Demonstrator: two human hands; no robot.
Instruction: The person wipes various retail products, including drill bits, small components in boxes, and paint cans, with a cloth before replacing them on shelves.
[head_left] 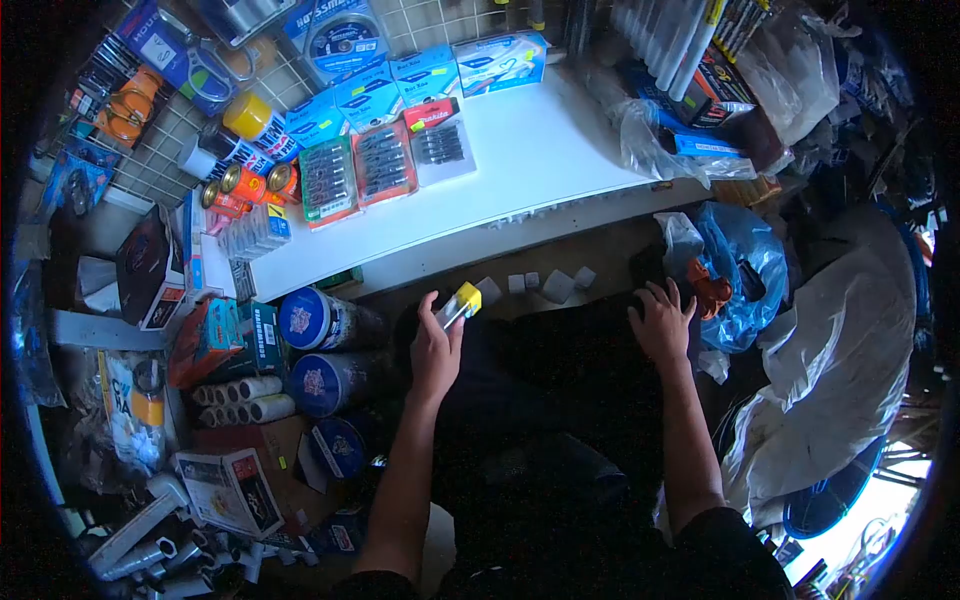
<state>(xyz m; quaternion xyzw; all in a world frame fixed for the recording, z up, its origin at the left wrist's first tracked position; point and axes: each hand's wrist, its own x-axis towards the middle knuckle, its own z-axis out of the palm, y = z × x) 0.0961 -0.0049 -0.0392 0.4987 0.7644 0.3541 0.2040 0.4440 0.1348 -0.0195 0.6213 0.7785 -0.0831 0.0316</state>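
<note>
My left hand (437,345) holds a small clear packet with a yellow end (460,303), raised just below the front edge of the white shelf (520,160). My right hand (662,320) rests flat, fingers spread, on a dark surface under the shelf, beside a blue plastic bag (745,270). Several small pale boxes (545,284) lie between the two hands, close to the shelf edge.
Blister packs of bits (383,165) and blue boxes (425,75) lie on the shelf's back left. Blue round tins (310,320) and white rolls (240,398) stack at the left. White sheeting (850,340) fills the right.
</note>
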